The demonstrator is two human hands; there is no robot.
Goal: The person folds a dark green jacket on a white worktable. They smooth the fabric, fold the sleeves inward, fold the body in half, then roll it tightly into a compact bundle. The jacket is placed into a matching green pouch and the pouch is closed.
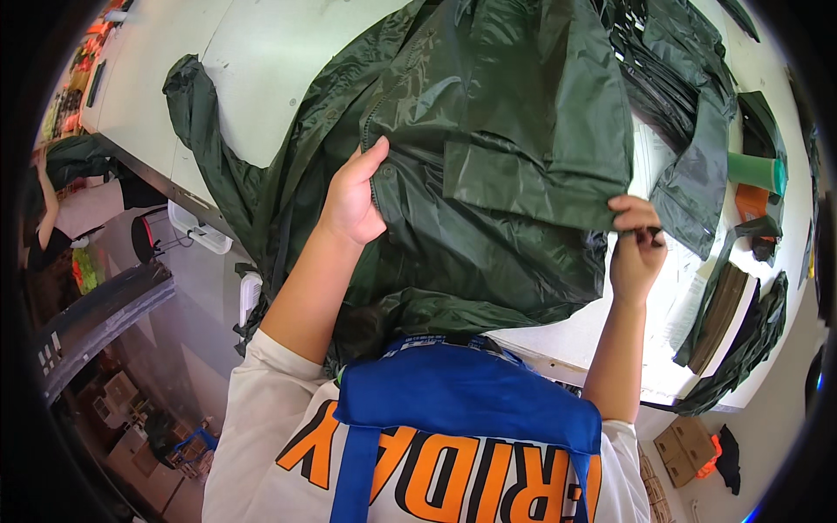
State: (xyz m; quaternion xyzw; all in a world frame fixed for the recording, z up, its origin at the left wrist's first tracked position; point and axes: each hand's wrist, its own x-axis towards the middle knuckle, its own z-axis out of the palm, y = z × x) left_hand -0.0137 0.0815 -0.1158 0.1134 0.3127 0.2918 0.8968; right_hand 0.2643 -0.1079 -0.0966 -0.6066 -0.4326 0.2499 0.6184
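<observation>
A dark green, shiny waterproof jacket (514, 96) with a zipper along its front edge lies spread over the white table in front of me. My left hand (356, 196) grips the jacket's front edge beside the zipper, thumb on top and fingers partly hidden under the fabric. At the right, my right hand (639, 235) is closed on the corner of a folded flap (523, 187) of the same jacket. Something small and dark shows between its fingers, too little to name. One sleeve (205, 122) stretches off to the far left.
More dark green garment pieces (689, 96) lie stacked at the back right of the white table (253, 52). Beside them are a green cylinder (757, 173) and brown boards (719, 318). Cardboard boxes (684, 449) stand on the floor. Another person (83, 205) is at the far left.
</observation>
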